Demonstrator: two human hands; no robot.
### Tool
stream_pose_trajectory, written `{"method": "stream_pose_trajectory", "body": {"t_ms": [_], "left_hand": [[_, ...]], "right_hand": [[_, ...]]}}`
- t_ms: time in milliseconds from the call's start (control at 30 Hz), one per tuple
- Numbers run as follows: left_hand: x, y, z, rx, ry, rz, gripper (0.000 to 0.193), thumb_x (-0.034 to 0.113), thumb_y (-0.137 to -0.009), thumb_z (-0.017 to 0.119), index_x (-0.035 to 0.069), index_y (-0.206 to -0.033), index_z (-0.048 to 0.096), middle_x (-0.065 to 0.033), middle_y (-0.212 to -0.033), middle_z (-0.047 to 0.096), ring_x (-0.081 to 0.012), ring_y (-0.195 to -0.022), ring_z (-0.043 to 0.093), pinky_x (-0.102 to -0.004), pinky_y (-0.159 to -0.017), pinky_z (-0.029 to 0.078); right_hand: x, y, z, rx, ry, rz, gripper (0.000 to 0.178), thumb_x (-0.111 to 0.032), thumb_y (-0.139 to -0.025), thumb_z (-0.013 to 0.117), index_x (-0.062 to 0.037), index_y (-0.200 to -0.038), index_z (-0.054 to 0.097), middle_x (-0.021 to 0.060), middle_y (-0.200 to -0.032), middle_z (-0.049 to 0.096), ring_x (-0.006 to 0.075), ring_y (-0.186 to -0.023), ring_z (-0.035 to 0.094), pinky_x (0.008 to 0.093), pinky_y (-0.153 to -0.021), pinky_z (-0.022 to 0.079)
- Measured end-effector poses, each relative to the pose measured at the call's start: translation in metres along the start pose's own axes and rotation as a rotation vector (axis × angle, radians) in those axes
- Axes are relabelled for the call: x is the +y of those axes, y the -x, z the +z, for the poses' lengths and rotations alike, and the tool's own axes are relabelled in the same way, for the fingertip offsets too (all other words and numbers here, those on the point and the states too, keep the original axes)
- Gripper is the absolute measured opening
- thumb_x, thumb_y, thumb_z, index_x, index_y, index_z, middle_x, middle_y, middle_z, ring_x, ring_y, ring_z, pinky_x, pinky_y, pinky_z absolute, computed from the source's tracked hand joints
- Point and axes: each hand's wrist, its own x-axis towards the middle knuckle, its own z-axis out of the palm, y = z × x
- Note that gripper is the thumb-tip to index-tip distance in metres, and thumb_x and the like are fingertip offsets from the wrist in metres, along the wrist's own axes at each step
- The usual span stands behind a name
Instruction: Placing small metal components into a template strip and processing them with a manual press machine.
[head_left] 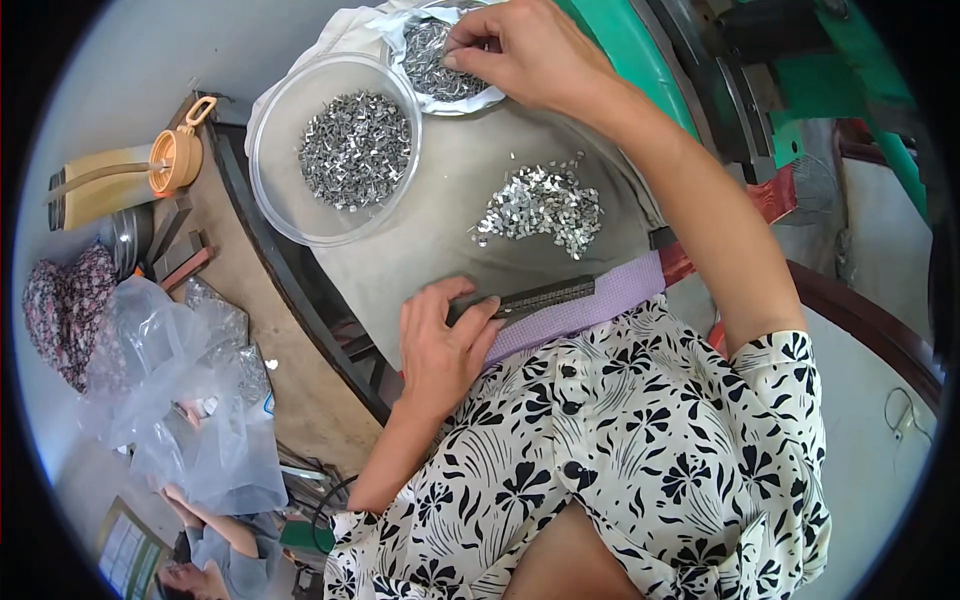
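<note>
My left hand grips one end of a dark, narrow bar with a row of fine slots along it. The bar lies across my lap, against a lilac textured cloth. At the top, my right hand reaches into a bowl lined with white cloth. Its fingers are pinched together among thin, shiny metal pieces; whatever they hold is hidden. Left of that bowl, a round clear plastic tub contains many small metal parts. A loose heap of small flat silvery pieces lies on the grey-brown cloth.
A wooden bench runs along the left, with clear plastic bags, a yellowish bottle with an orange cap and a floral cloth bundle. Green machinery stands at the upper right. Another person is at the lower left.
</note>
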Motion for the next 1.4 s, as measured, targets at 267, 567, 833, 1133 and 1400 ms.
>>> {"method": "stream_pose_trajectory", "body": {"t_ms": [267,567,833,1133,1400], "left_hand": [[0.004,-0.001,-0.002,0.03,-0.106,0.097,0.036,0.012,-0.071,0.08,0.01,-0.106,0.073,-0.0081,-0.107,0.062,-0.025,-0.091,0.059,-0.0376,-0.081,0.044],[0.004,0.002,-0.001,0.051,-0.142,0.134,0.034,0.014,-0.071,0.08,0.01,-0.105,0.074,-0.0072,-0.104,0.061,-0.0233,-0.086,0.059,-0.037,-0.081,0.044],[0.002,-0.002,-0.003,0.045,-0.16,0.149,0.034,0.013,-0.071,0.079,0.01,-0.105,0.073,-0.0072,-0.104,0.061,-0.0233,-0.086,0.058,-0.0371,-0.081,0.044],[0.005,-0.009,-0.027,-0.163,-0.098,0.069,0.03,0.015,-0.072,0.079,0.008,-0.1,0.073,-0.0045,-0.104,0.061,-0.0247,-0.095,0.059,-0.0364,-0.088,0.042],[0.015,-0.078,-0.055,0.335,0.046,0.17,0.02,-0.001,-0.076,0.076,0.004,-0.095,0.073,-0.0103,-0.099,0.071,-0.0265,-0.085,0.068,-0.0354,-0.074,0.054]], "right_hand": [[0.003,0.005,0.003,-0.016,-0.009,0.037,0.02,-0.018,-0.085,0.069,-0.0029,-0.096,0.076,0.017,-0.087,0.073,0.0309,-0.08,0.071,0.0389,-0.077,0.055],[-0.016,0.014,-0.009,-0.03,-0.047,0.115,0.019,-0.017,-0.083,0.069,-0.0036,-0.093,0.076,0.0172,-0.085,0.073,0.0321,-0.078,0.07,0.0399,-0.075,0.055],[-0.01,0.011,-0.004,-0.021,0.018,0.073,0.019,-0.019,-0.086,0.073,-0.0037,-0.097,0.076,0.0095,-0.079,0.073,0.018,-0.068,0.066,0.032,-0.066,0.051],[-0.012,0.013,-0.009,-0.049,-0.159,0.19,0.023,-0.019,-0.085,0.076,-0.0008,-0.098,0.075,0.0071,-0.081,0.074,0.0099,-0.073,0.064,0.0283,-0.069,0.051],[-0.017,0.016,-0.02,-0.065,-0.626,0.52,0.023,-0.016,-0.086,0.078,0.0018,-0.101,0.075,0.0048,-0.089,0.073,0.0091,-0.08,0.064,0.025,-0.074,0.051]]}}
